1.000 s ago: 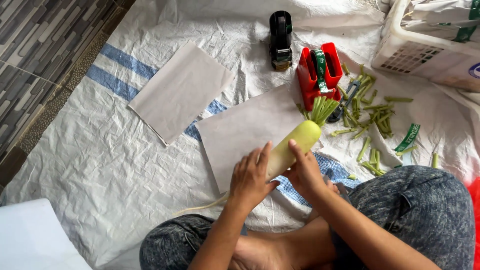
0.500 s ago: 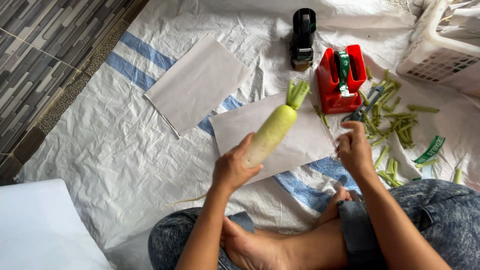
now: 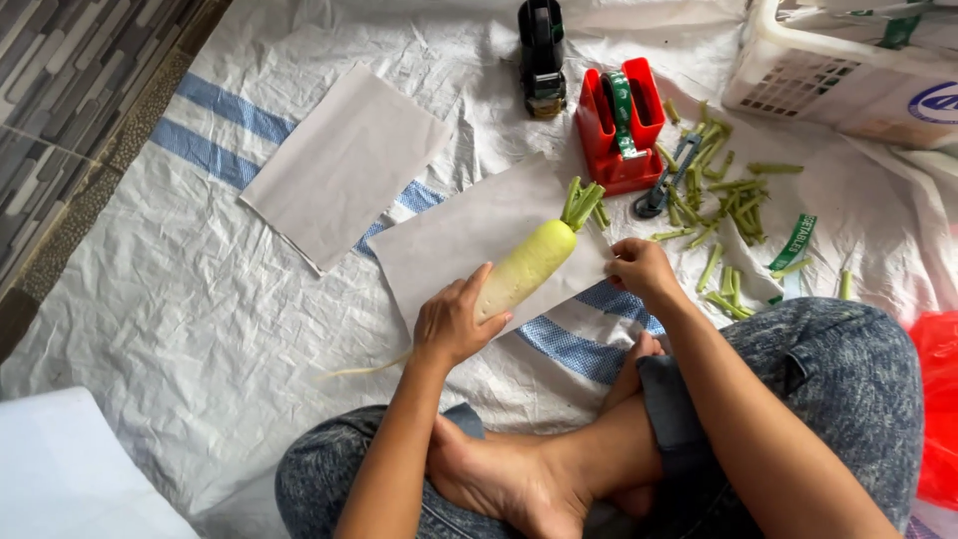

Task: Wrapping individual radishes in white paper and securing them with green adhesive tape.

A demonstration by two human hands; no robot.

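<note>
radish: lower end hidden under left hand | basket: cut by top edge | red bag: cut by right edge

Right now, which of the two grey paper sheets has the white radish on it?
The nearer grey paper sheet, by the red tape dispenser: the white radish lies on it, left hand gripping it, right hand at the sheet's edge. The other sheet lies bare.

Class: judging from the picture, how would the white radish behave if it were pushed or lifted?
The radish looks rounded and tapered, so it may roll in a curve. It seems firm and heavy. The left hand steadies it on paper, which might slide.
</note>
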